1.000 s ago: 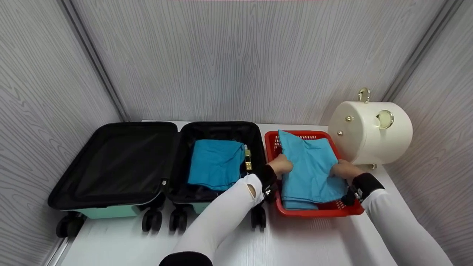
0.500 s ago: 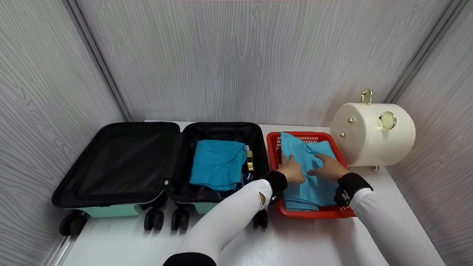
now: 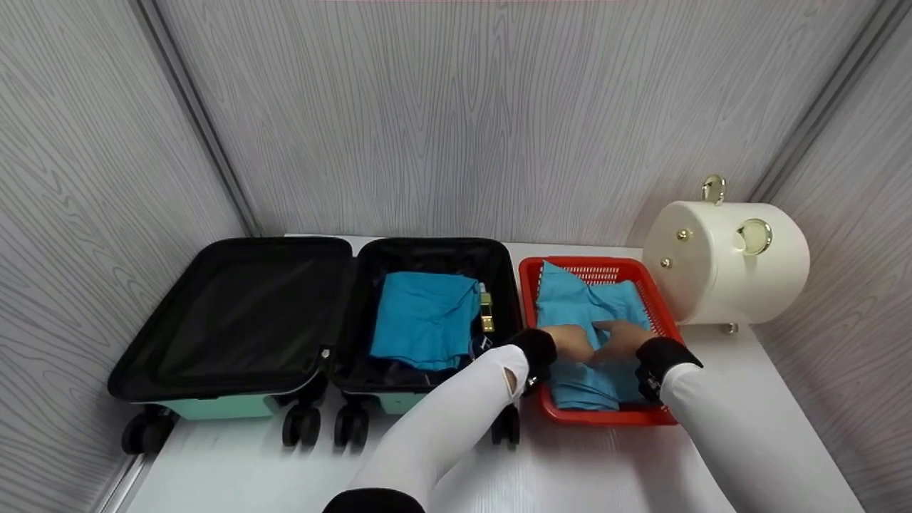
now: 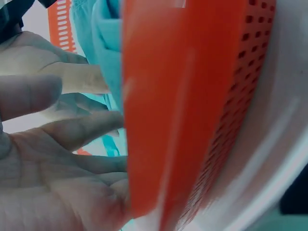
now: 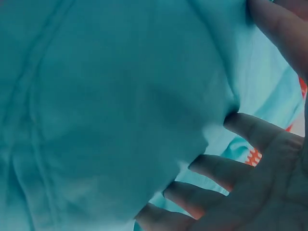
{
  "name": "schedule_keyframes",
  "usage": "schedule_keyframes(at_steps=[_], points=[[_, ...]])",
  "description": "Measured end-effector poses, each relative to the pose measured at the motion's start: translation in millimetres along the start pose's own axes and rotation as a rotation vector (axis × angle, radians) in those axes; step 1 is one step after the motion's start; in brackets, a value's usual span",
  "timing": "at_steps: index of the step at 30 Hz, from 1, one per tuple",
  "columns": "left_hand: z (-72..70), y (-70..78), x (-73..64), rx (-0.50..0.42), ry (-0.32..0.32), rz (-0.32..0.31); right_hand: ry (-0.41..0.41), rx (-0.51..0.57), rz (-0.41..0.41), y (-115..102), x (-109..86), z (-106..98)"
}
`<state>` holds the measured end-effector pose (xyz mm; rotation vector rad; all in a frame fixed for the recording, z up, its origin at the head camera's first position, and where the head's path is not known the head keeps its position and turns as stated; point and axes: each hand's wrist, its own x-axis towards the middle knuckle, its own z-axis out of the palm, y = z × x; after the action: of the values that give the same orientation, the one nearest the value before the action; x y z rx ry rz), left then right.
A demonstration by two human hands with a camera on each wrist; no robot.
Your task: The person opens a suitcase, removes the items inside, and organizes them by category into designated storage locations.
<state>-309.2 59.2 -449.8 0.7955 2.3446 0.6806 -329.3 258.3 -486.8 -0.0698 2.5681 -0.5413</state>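
Folded blue cloth [image 3: 563, 299] lies in a red plastic basket [image 3: 531, 278], with one pointed corner raised at the back left. Over its middle is my left hand [image 3: 573, 343]; in the left wrist view its fingers [image 4: 79, 130] reach past the basket wall toward the fabric, loosely extended. Close beside it, my right hand [image 3: 620, 340] rests its spread fingertips [image 5: 240, 127] against the cloth, thumb apart from the other fingers. In the open suitcase [image 3: 370, 263] to the left lies another folded blue cloth [image 3: 427, 313].
A gold-coloured item [image 3: 486, 310] and a dark round item [image 3: 482, 345] sit right of the cloth in the suitcase. The suitcase's other black half [image 3: 242, 320] lies at the left. A white cylindrical case [image 3: 755, 278] stands behind the basket's right side, near the wall.
Both hands have let go of the blue cloth's sides and moved inward over its middle. The cloth has settled lower into the basket. The head view has shifted slightly.
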Motion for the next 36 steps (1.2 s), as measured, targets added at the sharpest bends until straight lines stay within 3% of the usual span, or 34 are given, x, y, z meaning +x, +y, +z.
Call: schedule_keyframes(at_steps=[2,6,14,19,23,26,29,30,32,36], points=[[-0.2,-1.6,-0.3,-0.035,0.005,-0.006,0.008,-0.01,0.013,1,2.0,4],[-3.7,-7.2,-4.8,-0.114,0.078,-0.023,0.022,-0.037,0.01,-3,0.8,9],[-41.0,-8.0,-24.2,-0.602,0.167,-0.073,0.144,-0.026,-0.08,-22,-8.9,-13],[-72.4,-13.9,-43.3,-0.687,0.349,-0.09,0.273,0.176,-0.136,-54,-16.5,-33],[-98.6,-37.7,-61.6,-0.64,0.505,-0.124,0.348,0.442,-0.179,-85,-19.3,-41],[-114.1,-66.3,-75.0,-0.532,0.594,-0.174,0.36,0.67,-0.201,-107,-18.9,-41],[-125.6,-102.1,-83.4,-0.433,0.653,-0.266,0.346,0.882,-0.225,-127,-16.8,-36],[-127.9,-133.5,-69.7,-0.424,0.68,-0.281,0.338,0.942,-0.232,-133,-15.5,-34],[-133.7,-175.5,-57.3,-0.403,0.724,-0.341,0.315,1.045,-0.243,-146,-12.2,-27],[-137.7,-271.4,-19.1,-0.399,0.814,-0.417,0.239,1.141,-0.246,-168,-3.4,-12]])
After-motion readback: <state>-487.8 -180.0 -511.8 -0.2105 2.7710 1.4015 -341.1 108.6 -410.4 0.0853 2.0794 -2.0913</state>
